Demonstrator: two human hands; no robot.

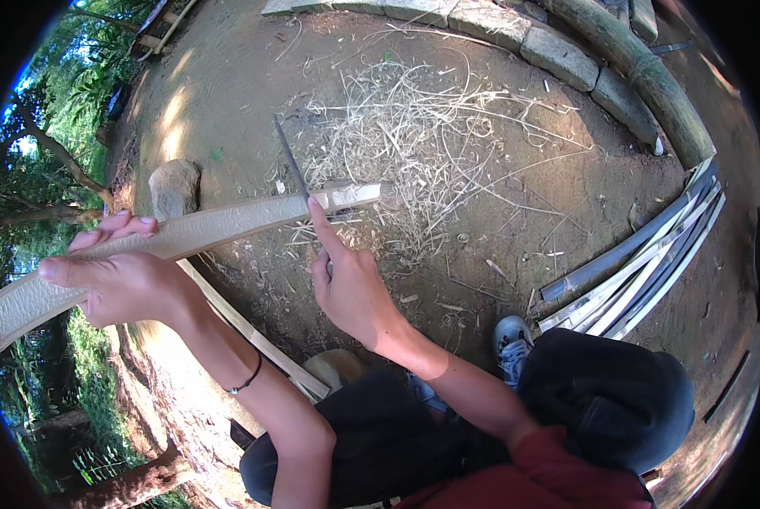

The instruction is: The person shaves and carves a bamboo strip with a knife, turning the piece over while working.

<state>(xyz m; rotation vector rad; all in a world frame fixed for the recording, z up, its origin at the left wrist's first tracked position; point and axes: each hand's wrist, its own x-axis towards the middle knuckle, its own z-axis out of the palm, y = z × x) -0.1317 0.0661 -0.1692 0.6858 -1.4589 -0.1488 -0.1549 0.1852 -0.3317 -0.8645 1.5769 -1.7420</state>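
Note:
A long, pale split bamboo strip [231,222] slants across the left half of the head view, its inner face up. My left hand [134,284] is closed around it, thumb on top and fingertips over the far edge. Close to the strip's whitish right end, a narrow dark knife blade [291,159] crosses it and points away from me. My right hand [352,288] is closed on the knife, with the index finger stretched out along the blade. The handle is mostly hidden in my palm.
Thin bamboo shavings [405,144] lie heaped on the dirt beyond my hands. Bundled split strips [643,263] rest at the right, near a thick bamboo pole [634,64] and a stone border [558,55]. A rock [174,188] sits at the left. Another strip [252,331] lies under my left forearm.

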